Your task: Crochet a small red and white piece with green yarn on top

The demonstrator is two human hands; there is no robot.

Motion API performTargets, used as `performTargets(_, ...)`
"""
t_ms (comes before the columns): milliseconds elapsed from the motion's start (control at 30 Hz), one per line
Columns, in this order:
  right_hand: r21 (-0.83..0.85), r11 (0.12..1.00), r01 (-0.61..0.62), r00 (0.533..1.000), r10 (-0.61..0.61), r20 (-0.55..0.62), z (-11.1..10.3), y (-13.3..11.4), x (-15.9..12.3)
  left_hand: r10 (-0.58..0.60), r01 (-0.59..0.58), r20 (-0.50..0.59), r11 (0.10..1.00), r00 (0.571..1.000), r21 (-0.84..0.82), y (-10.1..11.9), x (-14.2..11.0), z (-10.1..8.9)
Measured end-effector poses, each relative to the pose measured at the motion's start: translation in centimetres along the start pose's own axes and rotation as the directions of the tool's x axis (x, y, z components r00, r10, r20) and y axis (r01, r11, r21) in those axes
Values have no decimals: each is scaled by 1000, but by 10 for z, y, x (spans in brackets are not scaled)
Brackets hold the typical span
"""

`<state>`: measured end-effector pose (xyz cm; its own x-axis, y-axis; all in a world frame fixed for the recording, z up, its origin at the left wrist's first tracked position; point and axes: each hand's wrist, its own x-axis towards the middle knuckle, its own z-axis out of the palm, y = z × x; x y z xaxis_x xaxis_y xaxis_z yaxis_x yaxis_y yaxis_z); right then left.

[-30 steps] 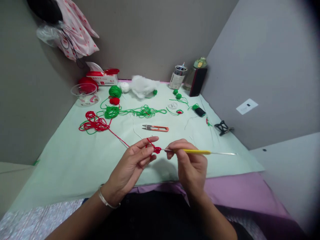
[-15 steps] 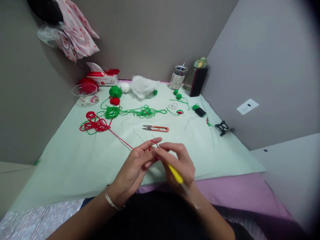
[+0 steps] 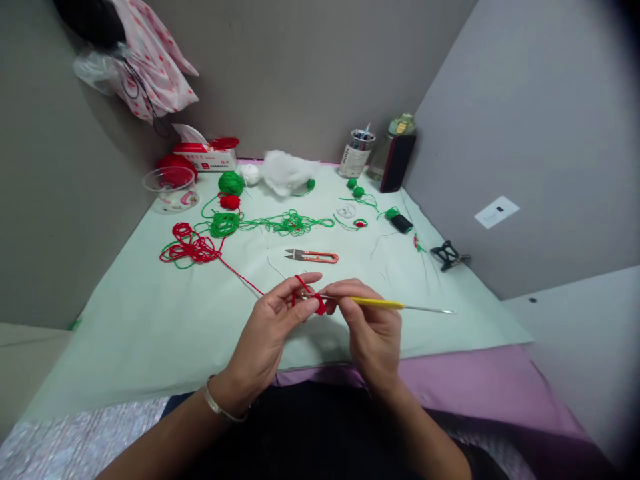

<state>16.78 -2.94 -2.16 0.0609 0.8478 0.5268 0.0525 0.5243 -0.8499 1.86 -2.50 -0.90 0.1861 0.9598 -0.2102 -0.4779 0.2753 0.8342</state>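
Observation:
My left hand (image 3: 270, 327) pinches a small red crochet piece (image 3: 321, 305) between thumb and fingers. Red yarn (image 3: 240, 276) loops over its raised index finger and trails left to a loose red tangle (image 3: 195, 249). My right hand (image 3: 373, 327) is closed around the yellow grip of a crochet hook (image 3: 380, 303). The hook lies nearly level, its working tip at the red piece and its bare metal end pointing right. Just beyond my hands, orange-handled thread snips (image 3: 313, 256) rest on the pale green cloth (image 3: 150, 333).
Behind the snips lies tangled green yarn (image 3: 293, 223). Farther back are a green yarn ball (image 3: 231, 183), white stuffing (image 3: 287, 175), a clear tub (image 3: 170, 190) and a tissue box (image 3: 215, 159). A pen jar (image 3: 356, 157), bottle (image 3: 400, 127) and phone (image 3: 398, 164) stand at back right.
The crochet hook has swung from pointing down toward me to nearly level, pointing right. My right hand has turned and shifted slightly right. The red piece now shows more plainly.

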Motion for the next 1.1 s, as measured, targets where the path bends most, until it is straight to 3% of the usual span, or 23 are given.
performTargets(67, -178, 975, 129, 991, -123, 45, 0, 2, -4, -4, 4, -16, 1000, 1000, -20, -1, 1, 0)
performTargets(133, -375, 873, 313, 950, -289, 119, 0, 5, -9, -40, 39, -16, 996, 999, -75, -3, 2, 0)
performTargets(200, -450, 794, 408, 912, -379, 158, 0, 7, -11, -115, 118, 26, 982, 993, -149, -3, 3, -1)
performTargets(267, -398, 849, 348, 937, -333, 109, -1, 6, -10, -189, 203, 85, 955, 978, -215, -2, 4, -3)
performTargets(333, -248, 951, 183, 982, -188, 4, -4, 3, -5, -230, 252, 111, 932, 967, -261, 1, 5, -6)
performTargets(400, -29, 999, 20, 997, -23, -76, -9, -1, 1, -235, 248, 82, 930, 969, -271, 5, 6, -8)
performTargets(500, 264, 954, -139, 984, 163, -69, -13, -3, 8, -184, 188, 38, 961, 982, -204, 10, 5, -7)
performTargets(600, 339, 918, -205, 976, 219, -3, -11, 0, 8, -68, 70, 35, 995, 997, -71, 9, 2, -3)
performTargets(700, 243, 953, -182, 983, 183, 17, -4, 4, 5, 21, -21, 41, 1000, 999, 10, 5, -1, 0)
performTargets(900, 90, 991, -99, 995, 98, 17, -1, 1, 3, 79, -82, 33, 992, 996, 100, 1, -2, -2)
performTargets(1000, -160, 984, 84, 996, -79, 39, -1, -1, -3, 112, -109, -18, 986, 994, 125, 1, -3, -2)
performTargets(1100, -386, 875, 292, 953, -300, 41, 1, 1, -10, 35, -35, -9, 999, 999, 29, 2, -2, -1)
